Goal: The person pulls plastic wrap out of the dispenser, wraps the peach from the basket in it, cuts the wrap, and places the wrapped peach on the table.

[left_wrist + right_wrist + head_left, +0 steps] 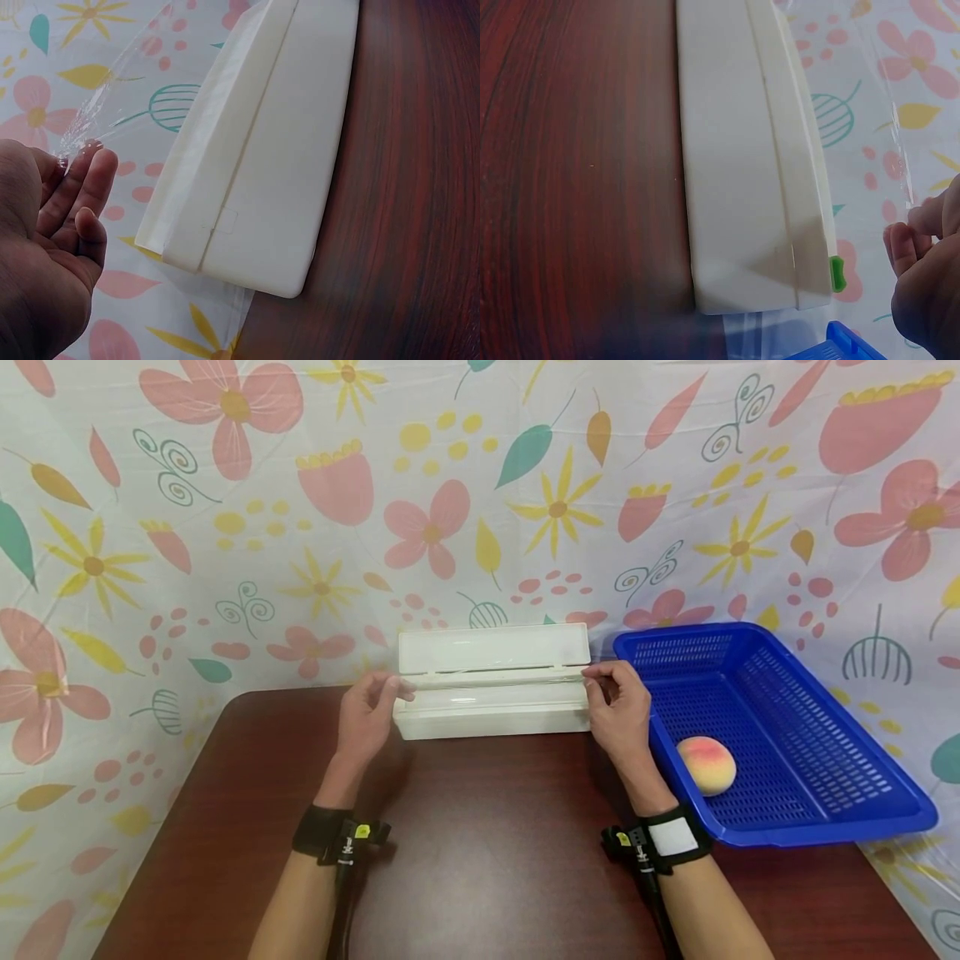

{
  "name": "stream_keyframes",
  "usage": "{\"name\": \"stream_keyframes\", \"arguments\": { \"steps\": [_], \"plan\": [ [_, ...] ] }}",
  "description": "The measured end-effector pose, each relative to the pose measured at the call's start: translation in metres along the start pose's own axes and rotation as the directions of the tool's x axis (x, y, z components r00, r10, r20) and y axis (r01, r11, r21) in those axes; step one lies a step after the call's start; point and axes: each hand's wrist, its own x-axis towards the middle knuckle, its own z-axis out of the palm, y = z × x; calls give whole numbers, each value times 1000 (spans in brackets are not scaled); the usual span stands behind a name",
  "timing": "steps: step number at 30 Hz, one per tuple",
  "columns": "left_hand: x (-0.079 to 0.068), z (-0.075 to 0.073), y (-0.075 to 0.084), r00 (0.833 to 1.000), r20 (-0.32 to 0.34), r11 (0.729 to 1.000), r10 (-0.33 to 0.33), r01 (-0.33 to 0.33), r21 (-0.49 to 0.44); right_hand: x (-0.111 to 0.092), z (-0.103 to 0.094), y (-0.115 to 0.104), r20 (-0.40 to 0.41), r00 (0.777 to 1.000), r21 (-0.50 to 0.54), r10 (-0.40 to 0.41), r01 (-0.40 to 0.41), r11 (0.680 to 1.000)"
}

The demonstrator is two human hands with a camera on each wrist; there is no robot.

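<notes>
A long white cling film dispenser [495,724] lies across the far part of the table, its lid [495,647] raised at the back. Above its left end, my left hand [363,714] pinches a corner of clear cling film [82,124] between thumb and fingers. My right hand [622,710] pinches the other end of the film's edge at the right end of the dispenser. Between the two hands the film is stretched, bunched where the left fingers grip it. A small green piece [838,274] shows on the dispenser's right end in the right wrist view.
To the right stands a blue plastic basket [825,837] with a peach [707,766] in it, close beside my right forearm. The dark red wooden table [465,843] meets a flower-patterned cloth [435,468] at the back.
</notes>
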Motion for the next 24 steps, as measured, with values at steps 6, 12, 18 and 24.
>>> {"name": "stream_keyframes", "arguments": {
  "steps": [6,12,18,24],
  "plan": [
    [1,-1,0,1000,5,1000,8,-8,-7,1,-1,-1,-2,1000,11,-1,1,1000],
    [1,-1,1,1000,1,1000,10,-10,-1,1,-1,-2,-2,1000,27,2,-2,1000],
    [0,0,3,1000,-5,1000,6,-6,18,2,-1,-3,-13,1000,9,10,-10,1000],
    [0,-1,4,1000,-1,1000,7,-7,7,1,-1,-4,-17,1000,-3,12,-12,1000]
  ]
}}
